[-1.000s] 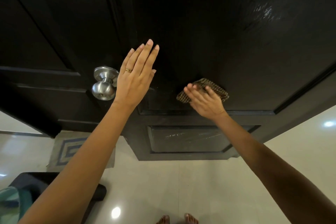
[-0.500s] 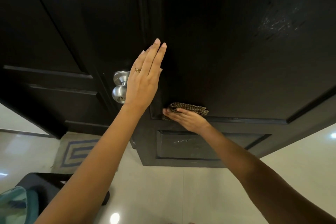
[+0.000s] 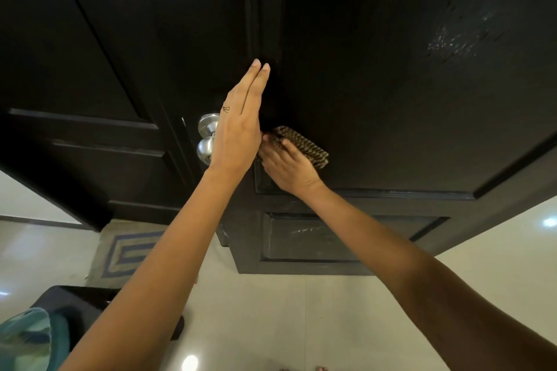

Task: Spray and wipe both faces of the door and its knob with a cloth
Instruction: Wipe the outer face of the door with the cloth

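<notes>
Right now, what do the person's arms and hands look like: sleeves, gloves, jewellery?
The left arm and right arm are bare to the frame edge: no sleeves, gloves, watch or bracelet. The left hand wears a thin gold ring on its ring finger; the right hand shows none.

- A home is suggested by a dark panelled door [image 3: 376, 69] fitted with a round metal knob [image 3: 206, 137].
- Glossy pale floor tiles [image 3: 301, 325] and a patterned doormat [image 3: 126, 253] are seen.
</notes>
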